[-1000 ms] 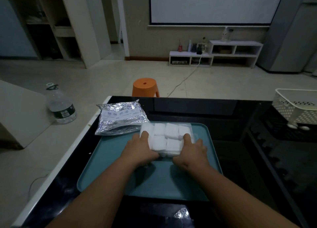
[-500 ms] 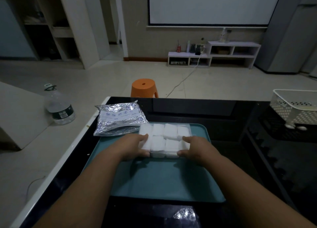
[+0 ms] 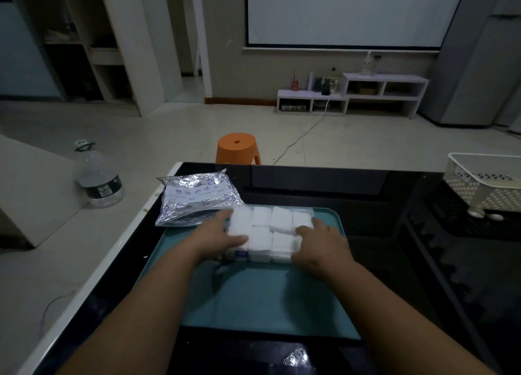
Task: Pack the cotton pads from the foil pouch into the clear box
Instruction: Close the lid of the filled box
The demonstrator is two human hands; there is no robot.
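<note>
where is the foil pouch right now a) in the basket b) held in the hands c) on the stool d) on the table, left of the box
d: the pouch lies flat on the table, just left of the box.
</note>
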